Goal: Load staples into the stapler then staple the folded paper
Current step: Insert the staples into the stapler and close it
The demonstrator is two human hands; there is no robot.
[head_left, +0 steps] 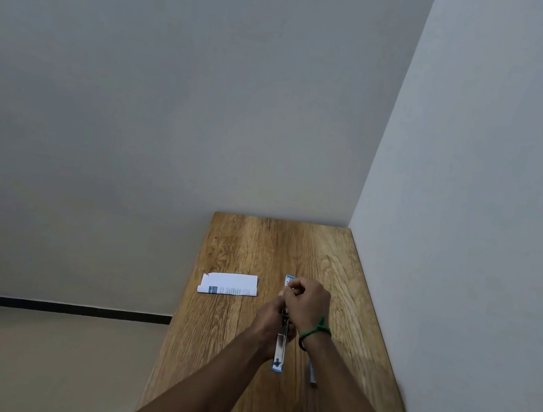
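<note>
A blue and silver stapler (279, 350) is swung open lengthwise over the wooden table (247, 244). My left hand (268, 321) grips its middle from the left. My right hand (307, 302), with a green band on the wrist, is pinched over the stapler's far part, where a blue tip (289, 280) sticks out beyond the fingers. Whether staples are between the fingers cannot be made out. The folded white paper (228, 284) with a printed strip lies flat to the left of both hands, near the table's left edge.
A small blue and white object (312, 373) lies on the table under my right forearm, partly hidden. Walls close the table at the far end and along the right side. The table's left edge drops to the floor.
</note>
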